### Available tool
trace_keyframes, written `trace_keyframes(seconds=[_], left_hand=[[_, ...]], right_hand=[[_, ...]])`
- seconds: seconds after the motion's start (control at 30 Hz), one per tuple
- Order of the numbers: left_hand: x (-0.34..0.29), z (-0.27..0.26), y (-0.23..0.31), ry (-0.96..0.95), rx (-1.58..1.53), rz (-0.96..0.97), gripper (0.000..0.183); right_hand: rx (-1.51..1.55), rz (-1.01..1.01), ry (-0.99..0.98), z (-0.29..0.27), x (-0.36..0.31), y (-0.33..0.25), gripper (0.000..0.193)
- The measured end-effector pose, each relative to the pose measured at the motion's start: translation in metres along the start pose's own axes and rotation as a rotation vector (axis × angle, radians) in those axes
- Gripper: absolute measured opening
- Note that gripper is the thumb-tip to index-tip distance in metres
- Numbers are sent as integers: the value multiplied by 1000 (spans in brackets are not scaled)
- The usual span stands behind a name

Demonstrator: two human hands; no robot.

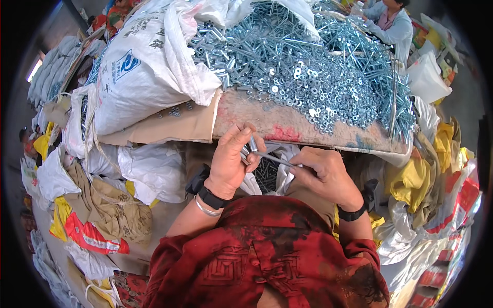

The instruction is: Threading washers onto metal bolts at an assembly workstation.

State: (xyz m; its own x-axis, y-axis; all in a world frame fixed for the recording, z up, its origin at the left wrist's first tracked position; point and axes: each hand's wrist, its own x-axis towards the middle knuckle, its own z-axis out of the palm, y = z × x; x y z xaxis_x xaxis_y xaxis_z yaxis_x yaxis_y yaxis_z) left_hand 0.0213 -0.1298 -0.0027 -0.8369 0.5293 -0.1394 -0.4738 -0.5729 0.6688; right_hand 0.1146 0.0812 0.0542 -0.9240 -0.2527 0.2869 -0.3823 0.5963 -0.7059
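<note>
My left hand (226, 161) is closed around a few short silvery metal sleeves (252, 143), held upright between thumb and fingers. From the right, my right hand (328, 177) pinches a thin grey metal bolt (276, 158). The bolt's far end reaches the sleeves in my left hand; whether it sits inside one I cannot tell. Both hands are just in front of the table's near edge. Below them, a white sack (284, 177) hangs open with many thin metal pieces (266, 174) inside.
On the cloth-covered table (257, 115) lie heaps of washers (328, 97), sleeves (218, 56) and long bolts (354, 38). A full white sack (144, 77) rests at the left on cardboard (164, 127). Another person (393, 25) sits at the far right. Crumpled sacks (123, 210) lie around.
</note>
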Motion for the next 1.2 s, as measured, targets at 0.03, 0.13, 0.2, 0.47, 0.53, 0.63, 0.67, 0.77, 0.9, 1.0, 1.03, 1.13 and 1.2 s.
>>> trace_keyframes(seconds=[0.03, 0.13, 0.2, 0.47, 0.53, 0.63, 0.67, 0.77, 0.9, 1.0, 1.03, 1.13, 1.2], left_hand=[[0, 1, -2, -2, 25, 41, 15], [-1, 6, -6, 22, 298, 179, 15], [-3, 2, -9, -9, 383, 143, 16], [-1, -2, -48, -36, 527, 273, 21], [3, 11, -49, 10, 1049, 723, 23], [-13, 27, -23, 424, -114, -144, 28], [-17, -1, -25, 120, 41, -198, 27], [-20, -20, -25, -52, 275, -242, 20], [-18, -22, -19, -98, 354, -223, 18], [-21, -16, -15, -153, 433, -189, 15], [-23, -21, -12, -138, 423, -184, 15], [-25, -33, -4, -111, 413, -155, 13], [-24, -37, 1, -42, 410, -142, 11]], right_hand=[[-3, 82, 32, 4, 0, -1, 11], [42, 128, 114, 14, -1, 5, 11], [57, 160, 166, 22, -2, 10, 11], [-328, -319, 481, 61, 59, -1, 51], [-293, -381, 328, 73, 67, 7, 51], [-80, -261, 138, 74, 64, 16, 45], [-78, -268, 128, 71, 61, 20, 45], [-2, 60, 420, 57, 62, 55, 29], [-466, 266, 281, 40, 88, 93, 29], [-689, 195, 75, 40, 96, 110, 32], [-687, 185, 60, 37, 98, 102, 32], [-521, 320, 100, 21, 98, 94, 24], [-452, 243, 204, 20, 105, 97, 20]])
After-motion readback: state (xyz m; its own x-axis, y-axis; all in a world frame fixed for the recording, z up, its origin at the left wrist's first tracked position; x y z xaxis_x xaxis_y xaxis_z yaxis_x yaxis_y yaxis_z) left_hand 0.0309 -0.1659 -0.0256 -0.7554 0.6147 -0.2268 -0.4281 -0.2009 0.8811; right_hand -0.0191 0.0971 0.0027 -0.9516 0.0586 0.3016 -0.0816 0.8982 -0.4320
